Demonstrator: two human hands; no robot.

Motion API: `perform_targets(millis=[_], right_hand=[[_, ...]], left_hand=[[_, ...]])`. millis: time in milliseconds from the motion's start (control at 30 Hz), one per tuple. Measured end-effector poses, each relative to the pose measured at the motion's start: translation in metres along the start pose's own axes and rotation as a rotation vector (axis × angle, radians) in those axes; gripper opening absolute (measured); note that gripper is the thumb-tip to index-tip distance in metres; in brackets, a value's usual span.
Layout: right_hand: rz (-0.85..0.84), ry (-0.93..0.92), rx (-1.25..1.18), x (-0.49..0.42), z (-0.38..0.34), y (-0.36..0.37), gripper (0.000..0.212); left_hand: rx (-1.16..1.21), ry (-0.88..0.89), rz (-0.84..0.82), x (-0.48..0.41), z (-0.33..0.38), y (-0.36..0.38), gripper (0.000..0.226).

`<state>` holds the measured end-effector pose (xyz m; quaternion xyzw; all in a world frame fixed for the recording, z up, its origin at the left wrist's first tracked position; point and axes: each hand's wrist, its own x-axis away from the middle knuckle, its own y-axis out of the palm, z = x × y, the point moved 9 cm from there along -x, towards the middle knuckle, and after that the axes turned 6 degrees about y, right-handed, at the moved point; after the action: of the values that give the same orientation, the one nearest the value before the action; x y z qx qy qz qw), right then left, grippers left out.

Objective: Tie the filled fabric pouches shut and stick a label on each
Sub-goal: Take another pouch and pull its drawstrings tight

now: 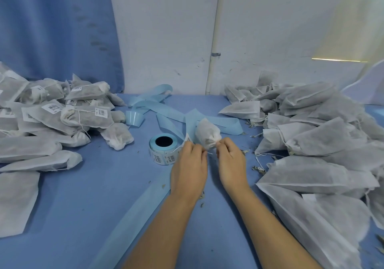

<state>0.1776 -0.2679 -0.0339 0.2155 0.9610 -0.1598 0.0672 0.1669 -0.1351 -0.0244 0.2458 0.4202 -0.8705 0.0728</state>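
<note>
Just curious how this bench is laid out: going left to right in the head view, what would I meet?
Pile of labelled pouches → label roll → left hand → right hand → pile of untied pouches.

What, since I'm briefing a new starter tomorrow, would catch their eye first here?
At the centre, the left hand and right hand pinch the drawstring of one white pouch. Grey heaps flank them: the labelled pile on the left, a second pile on the right. The label roll sits beside the left hand.
</note>
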Motion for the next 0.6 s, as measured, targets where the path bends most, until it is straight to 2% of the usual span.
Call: perform_targets(millis=[100, 200, 300, 400, 533, 600], right_hand=[[0.056, -0.109, 0.277, 0.001, -0.008, -0.003, 0.031], [0.044, -0.173, 0.424, 0.005, -0.01, 0.003, 0.021], [0.002, -0.277, 0.436, 0.012, -0.018, 0.01, 0.019], [0.01, -0.379, 0.474, 0.021, -0.028, 0.014, 0.037], [0.075, -0.411, 0.439, 0.025, -0.033, 0.007, 0.049], [0.092, -0.401, 0.4, 0.024, -0.034, 0.004, 0.053]], left_hand=[[-0.059, 0.034, 0.019, -0.001, 0.004, -0.002, 0.026], [-0.006, 0.067, 0.048, 0.0, 0.008, -0.004, 0.023], [0.091, 0.097, 0.107, 0.0, 0.012, -0.009, 0.02], [0.189, 0.119, 0.17, 0.0, 0.011, -0.016, 0.017], [0.305, 0.111, 0.137, 0.0, 0.007, -0.009, 0.019], [0.284, 0.113, 0.139, 0.0, 0.007, -0.007, 0.022]])
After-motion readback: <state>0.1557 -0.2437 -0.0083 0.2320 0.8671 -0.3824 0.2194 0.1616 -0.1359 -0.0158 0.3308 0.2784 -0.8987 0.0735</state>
